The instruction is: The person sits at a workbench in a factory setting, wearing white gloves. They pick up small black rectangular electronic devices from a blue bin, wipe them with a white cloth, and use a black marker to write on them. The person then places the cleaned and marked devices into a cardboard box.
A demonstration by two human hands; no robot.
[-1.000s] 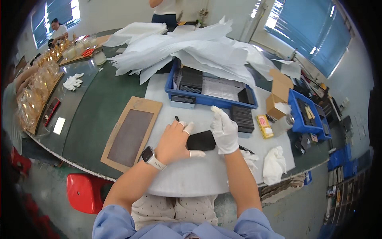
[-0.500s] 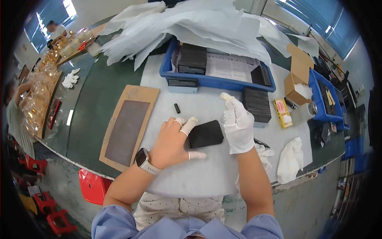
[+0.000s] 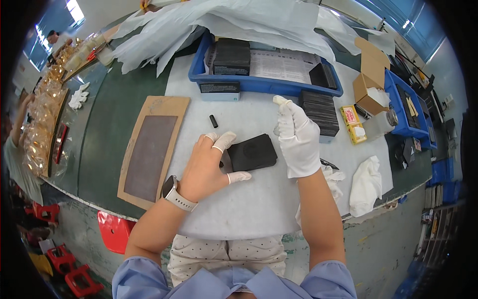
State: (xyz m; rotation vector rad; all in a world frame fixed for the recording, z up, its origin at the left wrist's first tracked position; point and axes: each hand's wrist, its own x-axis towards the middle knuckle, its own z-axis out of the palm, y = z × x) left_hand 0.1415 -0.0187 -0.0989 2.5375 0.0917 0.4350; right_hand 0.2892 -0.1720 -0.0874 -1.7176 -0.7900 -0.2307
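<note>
Head cam: left hand (image 3: 201, 167) is spread wide at the left end of a black flat piece (image 3: 255, 153) on the white sheet (image 3: 239, 214), can't tell if it's gripping. Gloved right hand (image 3: 298, 137) is curled beside it, contents unclear. Tiny print on the tray paper (image 3: 286, 66), red-and-white label on the yellow box (image 3: 352, 125).

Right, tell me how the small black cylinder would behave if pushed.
The small black cylinder would probably roll, as it lies on its side and looks round. It is likely light, being tiny beside the left hand.
</note>
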